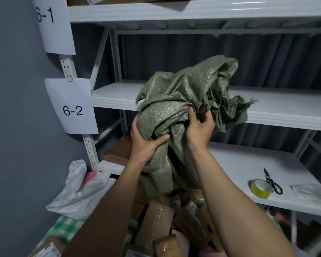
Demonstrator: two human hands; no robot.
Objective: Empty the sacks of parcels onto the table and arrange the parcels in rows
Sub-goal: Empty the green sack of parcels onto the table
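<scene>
The green woven sack [183, 108] is gripped by both hands: fabric is bunched under the curled fingers and thumb of the left hand [145, 141], and a fold is pinched by the right hand [200, 127]. The sack is held raised, crumpled and slack above the fingers; it looks emptied. Below the wrists, cardboard parcels [167, 223] are seen heaped anyhow, so the rows are judged still to be done
</scene>
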